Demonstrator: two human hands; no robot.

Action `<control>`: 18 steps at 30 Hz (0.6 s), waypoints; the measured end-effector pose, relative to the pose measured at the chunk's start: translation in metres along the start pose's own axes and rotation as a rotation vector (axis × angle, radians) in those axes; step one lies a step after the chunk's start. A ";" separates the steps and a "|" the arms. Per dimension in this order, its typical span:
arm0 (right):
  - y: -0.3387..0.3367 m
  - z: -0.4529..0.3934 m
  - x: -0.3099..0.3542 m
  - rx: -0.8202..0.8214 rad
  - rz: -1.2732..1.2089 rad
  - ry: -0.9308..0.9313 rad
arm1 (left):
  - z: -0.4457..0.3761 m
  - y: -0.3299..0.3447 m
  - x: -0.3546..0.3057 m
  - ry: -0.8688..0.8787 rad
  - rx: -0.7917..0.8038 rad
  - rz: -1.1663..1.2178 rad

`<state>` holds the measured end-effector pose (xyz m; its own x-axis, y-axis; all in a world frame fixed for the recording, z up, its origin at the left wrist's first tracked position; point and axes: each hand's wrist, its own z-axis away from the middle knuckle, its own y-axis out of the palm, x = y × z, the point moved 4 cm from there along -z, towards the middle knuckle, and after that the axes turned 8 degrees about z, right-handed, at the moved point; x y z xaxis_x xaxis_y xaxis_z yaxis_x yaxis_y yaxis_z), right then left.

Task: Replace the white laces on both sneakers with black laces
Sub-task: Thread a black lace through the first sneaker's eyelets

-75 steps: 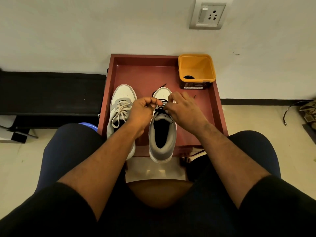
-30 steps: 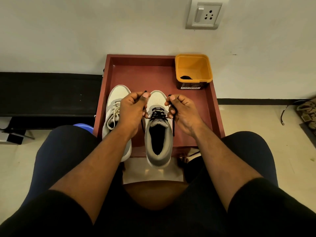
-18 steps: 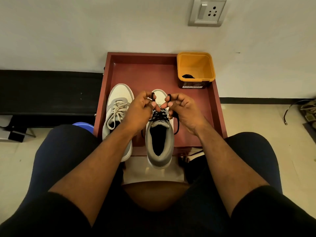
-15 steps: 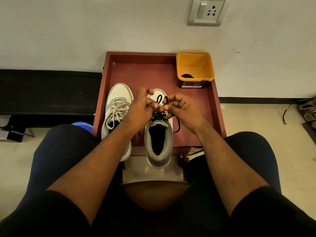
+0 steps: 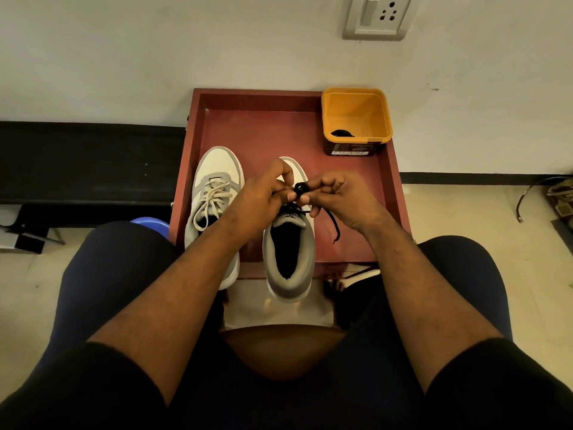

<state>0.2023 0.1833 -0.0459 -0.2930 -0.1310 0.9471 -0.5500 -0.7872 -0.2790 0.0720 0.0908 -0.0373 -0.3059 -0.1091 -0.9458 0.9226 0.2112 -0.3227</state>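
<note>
- My left hand and right hand meet fingertip to fingertip over the right sneaker, each grip clamped on the black lace.
- Between my fingertips the black lace forms a small dark loop or knot; which, I cannot tell.
- One loose end of that lace hangs down past my right hand and trails beside the right sneaker onto the red tray.
- The right sneaker stands toe toward the wall, its heel overhanging the near edge of the tray; black lacing shows just above its tongue, mostly hidden under my hands.
- The left sneaker stands just beside it, also toe toward the wall, with its white laces still threaded and hanging loose.
- An orange tub sits in the far right corner of the tray, well apart from the shoes, with something small and dark at its bottom.
- A wall socket is mounted on the wall above.
</note>
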 end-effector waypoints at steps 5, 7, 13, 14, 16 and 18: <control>0.000 -0.004 -0.007 -0.098 -0.008 0.000 | 0.001 0.000 0.006 -0.064 -0.059 0.282; 0.001 -0.004 -0.009 -0.118 0.000 0.007 | 0.001 0.000 0.005 -0.047 -0.094 0.294; 0.004 -0.003 -0.008 -0.192 -0.021 0.002 | -0.001 0.003 0.016 -0.059 -0.313 0.189; 0.004 -0.003 -0.007 -0.209 -0.017 -0.016 | -0.002 0.004 0.017 -0.076 -0.335 0.206; 0.003 -0.003 -0.004 -0.237 0.043 -0.087 | -0.002 0.004 0.019 -0.123 -0.384 0.242; 0.005 -0.003 0.001 -0.237 0.128 -0.159 | -0.003 0.004 0.020 -0.178 -0.418 0.277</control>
<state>0.1973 0.1814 -0.0469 -0.2558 -0.3270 0.9097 -0.6893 -0.5981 -0.4088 0.0690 0.0928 -0.0575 0.0138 -0.1499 -0.9886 0.7795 0.6208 -0.0833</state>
